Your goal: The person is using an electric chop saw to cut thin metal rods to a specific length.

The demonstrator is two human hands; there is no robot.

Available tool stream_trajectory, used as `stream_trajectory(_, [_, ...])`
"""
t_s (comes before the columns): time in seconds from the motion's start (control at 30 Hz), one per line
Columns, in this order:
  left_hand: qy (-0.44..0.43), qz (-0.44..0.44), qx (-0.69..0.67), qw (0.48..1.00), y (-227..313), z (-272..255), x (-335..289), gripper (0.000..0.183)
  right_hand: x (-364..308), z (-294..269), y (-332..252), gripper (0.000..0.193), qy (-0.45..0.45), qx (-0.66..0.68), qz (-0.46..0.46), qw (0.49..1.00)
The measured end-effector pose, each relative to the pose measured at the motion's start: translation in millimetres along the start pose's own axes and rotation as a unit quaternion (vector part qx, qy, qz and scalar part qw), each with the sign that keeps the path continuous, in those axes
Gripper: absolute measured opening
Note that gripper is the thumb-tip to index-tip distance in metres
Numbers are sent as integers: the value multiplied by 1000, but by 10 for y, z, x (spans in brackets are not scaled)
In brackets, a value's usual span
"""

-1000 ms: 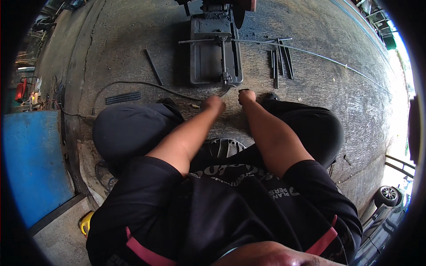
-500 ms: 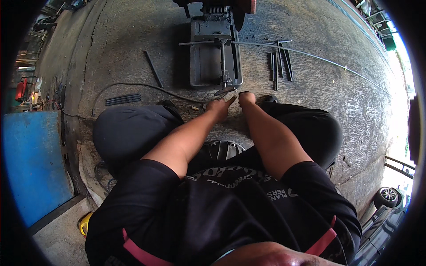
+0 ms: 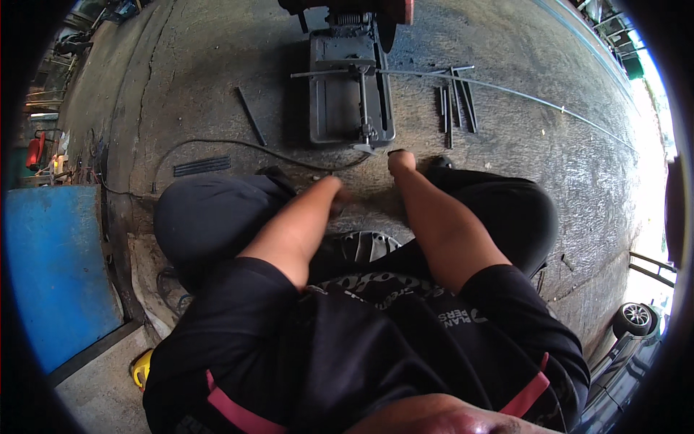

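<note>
In front of my crossed legs stands a cut-off saw (image 3: 315,108), with a grey base and a dark disc (image 3: 387,36) at its far end. A long thin metal rod (image 3: 499,82) lies across the base, under the screw clamp (image 3: 364,101). My right hand (image 3: 401,163) is closed in a fist just nearer than the base's right corner. A dark end of something shows at its top, too small to name. My left hand (image 3: 340,201) is low between my knees, smeared by motion, and its fingers cannot be made out. It is apart from the right hand.
Several short dark bars (image 3: 450,108) lie right of the saw. More bars (image 3: 202,166) lie beside my left knee, and a single bar (image 3: 250,116) left of the saw. A cable (image 3: 238,140) curves across the floor. A blue panel (image 3: 58,267) stands far left.
My left hand has pulled back toward me, away from the right hand and the saw's front edge. The clamp's handle has turned slightly. My right hand has hardly moved.
</note>
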State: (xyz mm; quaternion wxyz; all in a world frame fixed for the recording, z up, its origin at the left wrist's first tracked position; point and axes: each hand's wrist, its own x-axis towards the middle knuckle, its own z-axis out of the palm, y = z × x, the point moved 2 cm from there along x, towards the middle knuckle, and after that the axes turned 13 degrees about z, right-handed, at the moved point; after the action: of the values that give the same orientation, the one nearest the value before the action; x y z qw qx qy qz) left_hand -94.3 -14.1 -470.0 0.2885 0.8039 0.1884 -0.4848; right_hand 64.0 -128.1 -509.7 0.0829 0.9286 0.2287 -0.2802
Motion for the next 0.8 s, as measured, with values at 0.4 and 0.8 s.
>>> stream_trajectory(0.4, [239, 300, 118, 916, 578, -192, -525, 51, -223, -237, 10, 28, -36, 204, 175, 963])
stream_trajectory(0.8, [-116, 57, 248, 960, 80, 73, -16, 63, -278, -266, 19, 29, -27, 226, 184, 956])
